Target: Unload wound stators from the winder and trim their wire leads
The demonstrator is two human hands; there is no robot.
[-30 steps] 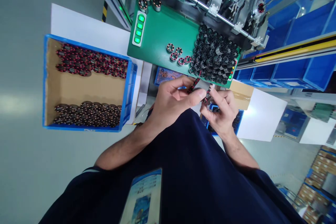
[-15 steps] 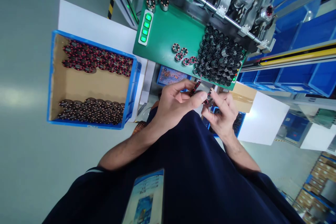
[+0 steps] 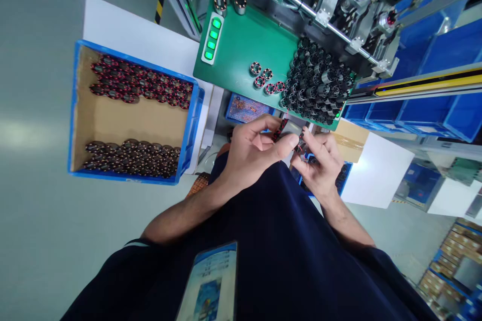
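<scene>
From my remote station, I pinched a red-and-black wire-wound core [image 3: 279, 129] between fingers of left hand [image 3: 250, 148] and right hand [image 3: 320, 164], seemingly unfinished, near the flat green worktop [image 3: 244, 40]; black cylindrical cores [image 3: 316, 77] looked unworked, red-wound rings [image 3: 143, 80] in the blue plastic box [image 3: 190, 128] finished.

1. So the tabletop [image 3: 241, 40] is plain green, with a light strip [image 3: 213, 39] along its left edge, four green lights glowing.
2. Three copper-wound rings [image 3: 222, 9] are bunched at the far left corner.
3. Big crowd of black rings [image 3: 320, 83] packs the right end, basically far edge to near edge.
4. Five smaller wound rings [image 3: 264, 79] sit loosely clustered by the near edge, just left of that crowd.
</scene>
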